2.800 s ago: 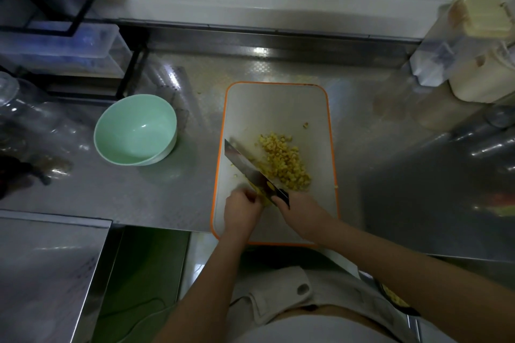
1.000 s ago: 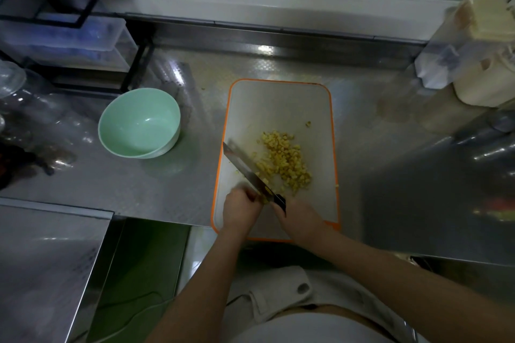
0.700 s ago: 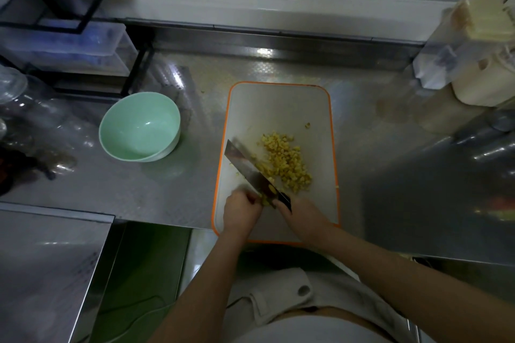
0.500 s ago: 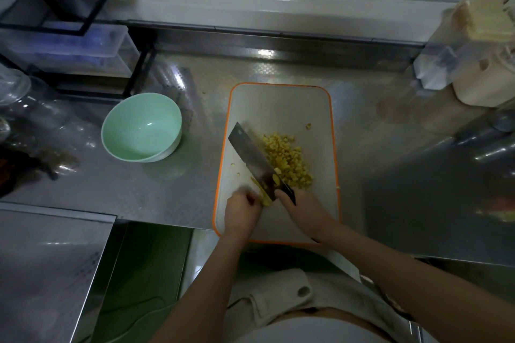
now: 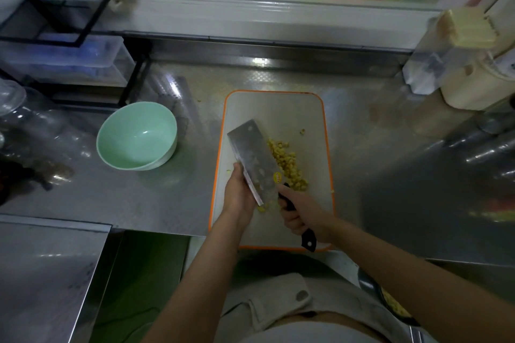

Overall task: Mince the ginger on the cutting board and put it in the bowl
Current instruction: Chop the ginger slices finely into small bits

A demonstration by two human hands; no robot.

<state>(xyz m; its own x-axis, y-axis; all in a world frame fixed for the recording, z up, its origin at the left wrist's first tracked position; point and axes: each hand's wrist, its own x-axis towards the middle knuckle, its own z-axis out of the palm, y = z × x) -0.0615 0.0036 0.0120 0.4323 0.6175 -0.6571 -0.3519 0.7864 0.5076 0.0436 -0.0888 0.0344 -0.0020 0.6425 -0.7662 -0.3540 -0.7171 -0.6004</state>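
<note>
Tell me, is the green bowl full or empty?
Empty: the bowl shows only bare green inside; the ginger lies on the cutting board.

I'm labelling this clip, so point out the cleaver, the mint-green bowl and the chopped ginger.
cleaver (image 5: 254, 160): head view, flat of the blade.
mint-green bowl (image 5: 136, 138): head view, bare inner wall.
chopped ginger (image 5: 288, 166): head view, middle of the pile.

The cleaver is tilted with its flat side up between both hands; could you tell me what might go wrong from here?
The left hand touches the cleaver along what looks like its cutting edge; a slip could cut it. Ginger bits stuck to the tilted blade could fall off the cutting board.
</note>
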